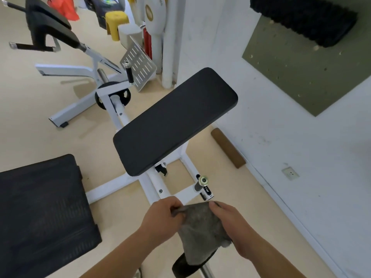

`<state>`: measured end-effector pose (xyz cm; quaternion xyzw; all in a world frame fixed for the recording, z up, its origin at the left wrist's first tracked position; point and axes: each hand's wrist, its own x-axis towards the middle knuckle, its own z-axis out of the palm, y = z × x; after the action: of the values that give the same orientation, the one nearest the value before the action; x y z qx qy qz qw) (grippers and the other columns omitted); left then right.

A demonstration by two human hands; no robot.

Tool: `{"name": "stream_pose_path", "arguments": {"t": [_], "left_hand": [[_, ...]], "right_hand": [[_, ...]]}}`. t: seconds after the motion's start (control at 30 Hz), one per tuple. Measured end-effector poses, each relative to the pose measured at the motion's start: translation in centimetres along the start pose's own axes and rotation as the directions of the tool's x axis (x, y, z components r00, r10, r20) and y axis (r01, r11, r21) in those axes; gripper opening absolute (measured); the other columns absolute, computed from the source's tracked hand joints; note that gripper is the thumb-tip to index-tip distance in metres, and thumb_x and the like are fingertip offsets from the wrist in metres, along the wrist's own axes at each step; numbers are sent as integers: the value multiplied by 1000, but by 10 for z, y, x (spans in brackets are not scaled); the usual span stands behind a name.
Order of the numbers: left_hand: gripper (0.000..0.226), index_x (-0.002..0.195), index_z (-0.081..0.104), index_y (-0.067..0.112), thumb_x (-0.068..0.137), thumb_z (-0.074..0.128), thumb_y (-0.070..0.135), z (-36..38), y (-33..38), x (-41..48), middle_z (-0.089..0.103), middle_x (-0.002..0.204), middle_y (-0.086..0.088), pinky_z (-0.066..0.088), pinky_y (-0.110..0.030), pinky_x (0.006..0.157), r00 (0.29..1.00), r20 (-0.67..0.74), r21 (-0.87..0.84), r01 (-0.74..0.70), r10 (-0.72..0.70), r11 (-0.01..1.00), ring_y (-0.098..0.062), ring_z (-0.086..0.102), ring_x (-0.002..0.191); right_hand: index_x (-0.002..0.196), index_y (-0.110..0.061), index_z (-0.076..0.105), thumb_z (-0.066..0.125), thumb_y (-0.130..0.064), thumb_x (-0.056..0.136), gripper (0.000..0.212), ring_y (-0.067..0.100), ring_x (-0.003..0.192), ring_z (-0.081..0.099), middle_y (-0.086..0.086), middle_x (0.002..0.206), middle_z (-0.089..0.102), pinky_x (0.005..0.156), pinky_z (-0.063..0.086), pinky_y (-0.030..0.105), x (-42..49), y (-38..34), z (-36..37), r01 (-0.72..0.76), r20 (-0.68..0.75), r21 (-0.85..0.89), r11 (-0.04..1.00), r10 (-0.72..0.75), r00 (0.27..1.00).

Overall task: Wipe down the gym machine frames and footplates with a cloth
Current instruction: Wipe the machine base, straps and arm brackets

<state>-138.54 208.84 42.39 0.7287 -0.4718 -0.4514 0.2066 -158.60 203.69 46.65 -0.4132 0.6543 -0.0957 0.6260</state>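
A grey cloth (pixel 200 231) hangs between both hands at the bottom centre. My left hand (pixel 162 216) pinches its upper left corner and my right hand (pixel 230 225) grips its right edge. Just beyond them stands the white machine frame (pixel 154 185) with a black pad (pixel 174 121) tilted above it. A perforated metal footplate (pixel 139 66) sits farther back, by the white column. A black roller on a steel bar (pixel 186 267) lies under the cloth.
A black mesh seat (pixel 44 213) fills the lower left. A second white machine with black pads (pixel 60 65) stands at the back left. The white wall (pixel 301 157) runs along the right, with a brown block (pixel 228 149) at its foot and a green panel (pixel 301 63) above.
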Motion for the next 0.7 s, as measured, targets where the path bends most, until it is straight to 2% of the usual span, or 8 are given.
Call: {"name": "stream_pose_path", "arguments": {"t": [0.1,0.23,0.3,0.37,0.43,0.53,0.6,0.7], "left_hand": [[16,81,66,35,88,60,22,33,22,26,68,77,15,52,-24,66,997,-42,16,68,-67,998,-3,63,75],[18,84,70,34,88,62,18,94,57,52,69,82,14,50,-23,69,973,-157,-115,153,-170,982,-6,63,82],[15,91,71,33,90,64,19,119,71,57,69,89,15,51,-23,76,954,-191,-133,207,-230,969,-7,64,87],[14,103,71,31,93,65,23,136,81,54,70,98,13,52,-24,84,921,-235,-167,277,-311,946,-9,64,93],[17,112,70,27,94,66,27,145,88,50,70,106,11,52,-27,90,883,-278,-247,315,-379,916,-8,65,95],[23,111,71,27,96,67,43,150,98,40,71,106,10,54,-33,95,867,-232,-389,334,-442,859,-7,67,97],[30,106,71,31,95,62,57,151,103,32,71,110,6,53,-35,95,844,-95,-594,377,-527,710,-14,67,104],[37,115,63,36,94,58,65,156,100,26,68,121,3,54,-45,101,813,149,-871,378,-562,315,-20,67,111]], "right_hand": [[102,-28,78,54,-45,102,30,23,98,74,1,102,78,94,58,44,27,4,-40,-68,-2,-12,998,68,998],[107,-24,77,56,-44,102,30,25,100,72,4,101,79,98,56,45,66,9,-103,-110,35,12,994,109,993],[111,-20,74,57,-42,102,30,28,102,71,8,104,77,100,54,47,80,9,-132,-130,47,6,991,130,990],[112,-22,71,54,-43,104,28,25,102,70,5,107,75,94,55,42,85,6,-150,-79,108,-34,996,82,991],[109,-20,74,55,-42,103,29,24,98,73,10,109,76,83,55,37,87,-3,-157,-122,175,-63,990,132,976],[100,-15,80,58,-43,100,36,27,96,74,11,98,79,78,56,35,80,-18,-150,-151,310,-102,983,176,934],[103,-18,78,57,-47,100,36,24,97,72,6,92,80,83,55,36,73,-27,-137,-130,374,-154,980,179,910],[115,-11,72,56,-39,102,35,23,102,68,11,101,77,96,50,39,68,-31,-114,-85,459,-235,968,188,868]]}}
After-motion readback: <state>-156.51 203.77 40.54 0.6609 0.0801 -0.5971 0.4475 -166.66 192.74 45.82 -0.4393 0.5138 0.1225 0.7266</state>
